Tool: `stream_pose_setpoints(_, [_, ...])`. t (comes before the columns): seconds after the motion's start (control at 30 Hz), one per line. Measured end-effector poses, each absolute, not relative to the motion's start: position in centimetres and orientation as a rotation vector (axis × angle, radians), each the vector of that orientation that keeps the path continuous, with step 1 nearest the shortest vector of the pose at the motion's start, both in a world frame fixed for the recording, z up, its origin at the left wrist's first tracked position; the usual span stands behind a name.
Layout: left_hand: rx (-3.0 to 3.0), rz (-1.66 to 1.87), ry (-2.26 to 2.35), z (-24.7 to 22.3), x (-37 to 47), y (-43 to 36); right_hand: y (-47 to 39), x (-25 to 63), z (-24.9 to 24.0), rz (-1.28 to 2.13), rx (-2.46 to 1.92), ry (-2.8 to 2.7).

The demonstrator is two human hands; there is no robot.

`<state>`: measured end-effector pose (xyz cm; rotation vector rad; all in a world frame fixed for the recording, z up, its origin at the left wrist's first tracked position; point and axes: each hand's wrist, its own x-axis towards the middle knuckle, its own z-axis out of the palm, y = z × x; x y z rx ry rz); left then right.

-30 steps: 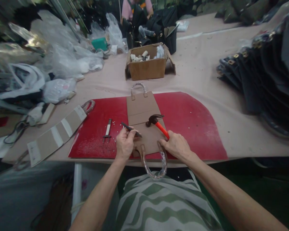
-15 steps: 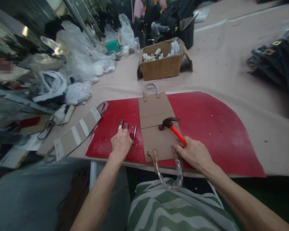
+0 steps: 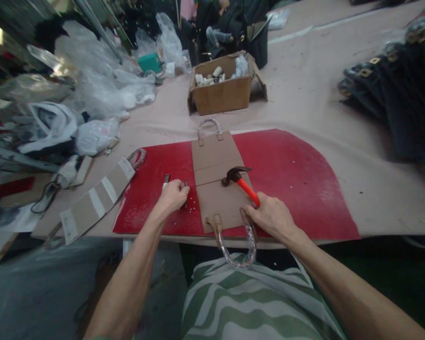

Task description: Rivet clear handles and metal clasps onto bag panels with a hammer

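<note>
Pale pink-brown and wide, the work table (image 3: 297, 113) runs far back, with a big shiny red mat (image 3: 283, 184) near its front edge. On the mat lies a flat tan bag piece (image 3: 217, 198). It has a loop handle wrapped in clear plastic (image 3: 208, 121) at its far end, and another loop handle wrapped in clear plastic (image 3: 252, 241) at its near end, hanging past the table edge.

My right hand (image 3: 274, 215) is at the right side of the bag piece, fingers closed around a claw hammer with a bright orange handle (image 3: 248, 191). Its dark head is over the middle of the bag piece (I can't tell if they touch).

My left hand (image 3: 175, 194) is to the left of the bag piece, with its fingers curled in. A thin dark stick (image 3: 186, 185) is right by the fingertips, but I can't tell if they have hold of it. That hand partly hides a flat silver and black tool (image 3: 166, 179).

Beyond the bag piece sits an open brown cardboard box (image 3: 224, 97).
</note>
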<state>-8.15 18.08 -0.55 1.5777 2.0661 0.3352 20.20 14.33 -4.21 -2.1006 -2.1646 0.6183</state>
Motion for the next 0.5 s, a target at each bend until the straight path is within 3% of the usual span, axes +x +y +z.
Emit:
stream_pose_setpoints(0.1, [1.196, 0.926, 1.652, -0.4, -5.9, 15.8, 14.3, 20.3, -4.4, 0.608, -2.086, -2.162])
stream_pose_setpoints(0.17, [1.008, 1.137, 1.398, -1.2, -3.6, 14.2, 14.3, 20.3, -4.4, 0.608, -2.079, -2.163])
stream_pose_setpoints(0.5, [0.997, 1.218, 1.311, -5.2, 1.2, 11.6, 14.2, 20.2, -4.4, 0.572, -2.076, -2.18])
